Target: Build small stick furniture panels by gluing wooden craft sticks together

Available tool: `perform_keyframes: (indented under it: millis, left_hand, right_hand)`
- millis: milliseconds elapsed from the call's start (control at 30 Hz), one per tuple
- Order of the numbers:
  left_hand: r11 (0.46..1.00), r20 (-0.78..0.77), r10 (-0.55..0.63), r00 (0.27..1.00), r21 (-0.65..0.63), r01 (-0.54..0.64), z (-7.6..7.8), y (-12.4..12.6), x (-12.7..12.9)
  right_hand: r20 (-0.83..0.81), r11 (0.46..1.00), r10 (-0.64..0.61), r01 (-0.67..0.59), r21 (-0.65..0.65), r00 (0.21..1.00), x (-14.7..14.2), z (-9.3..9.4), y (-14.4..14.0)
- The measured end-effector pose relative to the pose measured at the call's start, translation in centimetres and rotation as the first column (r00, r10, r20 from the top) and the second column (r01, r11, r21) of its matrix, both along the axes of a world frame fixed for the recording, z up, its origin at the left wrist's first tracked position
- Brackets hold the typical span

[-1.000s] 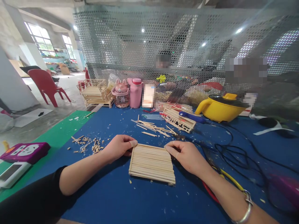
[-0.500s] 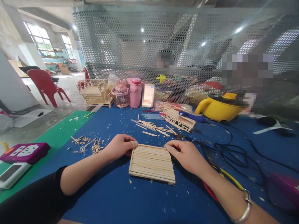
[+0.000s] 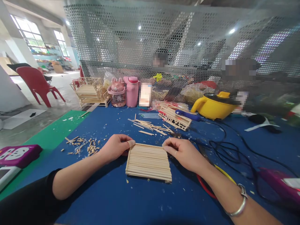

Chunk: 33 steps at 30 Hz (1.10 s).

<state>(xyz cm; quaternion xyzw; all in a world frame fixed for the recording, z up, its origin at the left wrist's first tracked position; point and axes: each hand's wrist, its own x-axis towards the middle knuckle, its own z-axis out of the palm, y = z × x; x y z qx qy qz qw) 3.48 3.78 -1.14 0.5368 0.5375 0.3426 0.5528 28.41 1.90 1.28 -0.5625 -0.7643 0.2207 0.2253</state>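
A small panel of wooden sticks (image 3: pixel 148 161), laid side by side, is in front of me on the blue tabletop. My left hand (image 3: pixel 118 146) is closed on its far left corner, thumb on top and the other fingers partly hidden behind. At the far right corner, my right hand (image 3: pixel 184 153) pinches the panel's edge between thumb and fingers. Loose sticks (image 3: pixel 152 126) lie beyond the panel. Short cut stick pieces (image 3: pixel 83 145) are scattered left of my left hand. Pliers with red and yellow handles (image 3: pixel 222 173) lie partly under my right forearm.
Behind the loose sticks are a stick-built frame (image 3: pixel 174 118) and a blue-handled tool (image 3: pixel 187 115) with a black cable (image 3: pixel 234 153). A yellow pot (image 3: pixel 215 106), a pink bottle (image 3: pixel 132 92) and a pink-lidded jar (image 3: pixel 117 95) stand before a perforated metal screen (image 3: pixel 122 47). Purple power strips flank the table.
The whole view has shifted slightly, so everything sits a little further left. Both hands keep their hold on the panel's far corners, and the panel looks unmoved on the table.
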Motion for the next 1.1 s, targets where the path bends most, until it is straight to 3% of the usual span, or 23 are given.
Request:
perform_keyframes:
  millis: [167,400,800,933,1100]
  left_hand:
    - [0.999,-0.019,0.002,1.0,0.037,-0.001,-0.1,-0.1,0.1]
    - [1.0,0.005,-0.001,1.0,-0.005,0.001,-0.1,-0.2,0.4]
    - [0.998,0.098,0.028,0.995,-0.063,-0.022,-0.2,-0.7,0.8]
    - [0.999,0.035,0.021,0.999,-0.043,-0.02,-0.2,-0.8,0.6]
    - [0.995,-0.132,0.058,0.99,0.093,-0.046,0.5,0.2,-1.3]
  right_hand:
    - [0.014,1.0,0.006,-0.007,0.017,1.0,0.0,-0.1,0.1]
    - [-0.052,0.998,-0.05,0.051,0.031,0.997,-0.2,-0.7,0.2]
    - [-0.183,0.986,-0.118,0.094,-0.139,0.976,-0.3,-0.9,0.1]
    - [-0.183,0.984,-0.113,0.084,-0.157,0.977,-0.2,-1.1,0.2]
    - [-0.149,0.987,-0.116,0.098,-0.127,0.982,-0.3,-1.0,0.3]
